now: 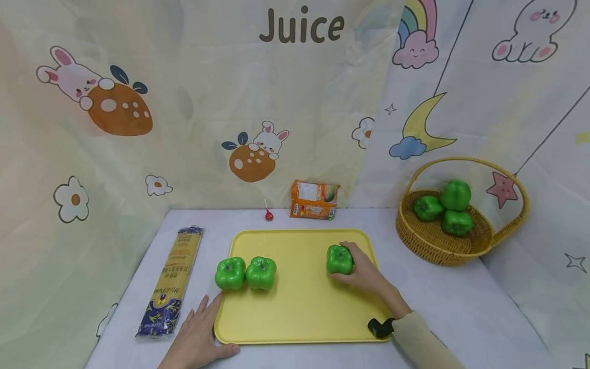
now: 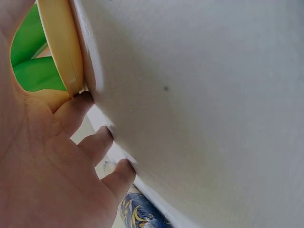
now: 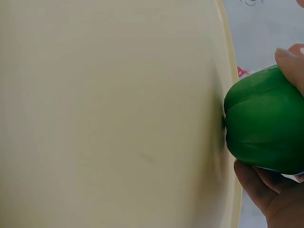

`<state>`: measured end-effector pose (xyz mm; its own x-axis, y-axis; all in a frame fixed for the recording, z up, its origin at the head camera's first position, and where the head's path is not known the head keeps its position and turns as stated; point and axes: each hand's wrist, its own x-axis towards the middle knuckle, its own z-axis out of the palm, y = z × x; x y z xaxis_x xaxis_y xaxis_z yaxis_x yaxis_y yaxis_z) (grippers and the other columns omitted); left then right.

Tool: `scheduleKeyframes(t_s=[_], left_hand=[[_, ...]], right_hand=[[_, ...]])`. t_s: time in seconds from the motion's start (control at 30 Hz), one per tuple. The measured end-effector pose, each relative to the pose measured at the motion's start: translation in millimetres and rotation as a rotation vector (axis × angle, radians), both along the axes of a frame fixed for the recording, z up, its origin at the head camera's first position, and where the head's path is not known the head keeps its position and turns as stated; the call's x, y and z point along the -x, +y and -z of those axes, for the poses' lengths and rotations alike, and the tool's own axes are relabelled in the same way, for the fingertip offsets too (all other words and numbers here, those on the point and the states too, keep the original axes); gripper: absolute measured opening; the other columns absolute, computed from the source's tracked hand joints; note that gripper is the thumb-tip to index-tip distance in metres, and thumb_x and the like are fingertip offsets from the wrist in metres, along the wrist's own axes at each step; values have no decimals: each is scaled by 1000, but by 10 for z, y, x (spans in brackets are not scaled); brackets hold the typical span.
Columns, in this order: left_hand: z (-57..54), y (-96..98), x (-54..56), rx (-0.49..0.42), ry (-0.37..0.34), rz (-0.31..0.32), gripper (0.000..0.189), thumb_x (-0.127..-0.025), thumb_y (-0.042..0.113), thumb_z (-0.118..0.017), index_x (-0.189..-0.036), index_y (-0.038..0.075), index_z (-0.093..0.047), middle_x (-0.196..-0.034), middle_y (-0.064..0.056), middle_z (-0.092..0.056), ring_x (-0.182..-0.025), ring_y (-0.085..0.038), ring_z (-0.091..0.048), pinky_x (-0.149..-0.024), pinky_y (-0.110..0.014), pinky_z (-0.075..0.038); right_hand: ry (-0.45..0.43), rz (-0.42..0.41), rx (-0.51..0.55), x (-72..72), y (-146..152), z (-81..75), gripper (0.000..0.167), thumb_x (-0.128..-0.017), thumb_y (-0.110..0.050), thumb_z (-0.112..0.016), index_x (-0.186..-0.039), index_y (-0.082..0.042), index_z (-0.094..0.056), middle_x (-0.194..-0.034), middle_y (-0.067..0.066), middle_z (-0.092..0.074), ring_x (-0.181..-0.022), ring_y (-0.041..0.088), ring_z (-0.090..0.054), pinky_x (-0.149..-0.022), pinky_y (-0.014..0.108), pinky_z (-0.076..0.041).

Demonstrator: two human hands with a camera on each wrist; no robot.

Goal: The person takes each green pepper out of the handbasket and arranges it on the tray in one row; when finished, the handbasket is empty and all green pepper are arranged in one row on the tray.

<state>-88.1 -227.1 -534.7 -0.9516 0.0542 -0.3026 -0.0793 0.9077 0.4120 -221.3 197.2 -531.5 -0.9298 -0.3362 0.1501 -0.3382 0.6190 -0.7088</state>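
Observation:
In the head view, my right hand (image 1: 366, 274) grips a green bell pepper (image 1: 339, 260) at the right part of the yellow tray (image 1: 301, 312). The right wrist view has that pepper (image 3: 266, 126) between thumb and fingers, close over the tray's surface. Two more green bell peppers, a left one (image 1: 230, 273) and one beside it (image 1: 261, 273), sit side by side at the tray's left edge. My left hand (image 1: 195, 335) rests at the tray's front left corner with its fingers spread. Its fingertips touch the white tabletop beside the tray rim (image 2: 64, 47) in the left wrist view.
A wicker basket (image 1: 433, 251) with a tall handle holds three green bell peppers at the back right. Left of the tray lies a long pasta packet (image 1: 172, 282). Behind the tray are a red lollipop (image 1: 269, 215) and an orange snack packet (image 1: 315, 200).

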Motion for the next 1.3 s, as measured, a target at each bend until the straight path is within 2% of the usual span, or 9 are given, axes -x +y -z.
scheduleKeyframes(t_s=[0.1,0.5,0.93,1.13,1.3], left_hand=[[2,0,2,3,-7,1,141,-52,81,-79,-161,13,-22,-165,-20,-28,-152,-52,-16,-122,-73,-13],[-7,-4,13,5,-13,-13,143,-51,84,-77,-161,13,-20,-165,-22,-27,-152,-52,-15,-122,-72,-12],[28,-6,19,-6,-30,-8,143,-50,83,-78,-161,12,-21,-165,-19,-28,-152,-53,-15,-122,-73,-11],[35,-17,11,-1,-14,13,143,-51,84,-77,-161,12,-20,-165,-19,-29,-151,-53,-17,-121,-74,-13],[42,-20,12,-4,-22,4,144,-51,84,-77,-161,12,-20,-165,-18,-28,-152,-53,-16,-121,-74,-12]], right_hand=[[-26,-10,9,-6,-45,-4,82,-75,-36,-90,-138,-13,-43,-125,8,-59,-104,20,-60,-88,37,-55],[-61,-59,-13,0,-245,-40,85,-76,-40,-88,-139,-9,-40,-121,8,-58,-101,16,-58,-81,30,-53],[-94,-123,-14,-21,-520,-21,86,-76,-42,-87,-140,-12,-39,-121,6,-57,-102,16,-56,-83,32,-53],[-88,-154,-30,-22,-658,-43,87,-77,-41,-87,-141,-9,-38,-122,6,-57,-103,16,-56,-84,33,-55],[-98,-176,-51,-28,-748,-66,88,-79,-43,-85,-143,-9,-35,-124,7,-56,-105,16,-55,-85,33,-55]])
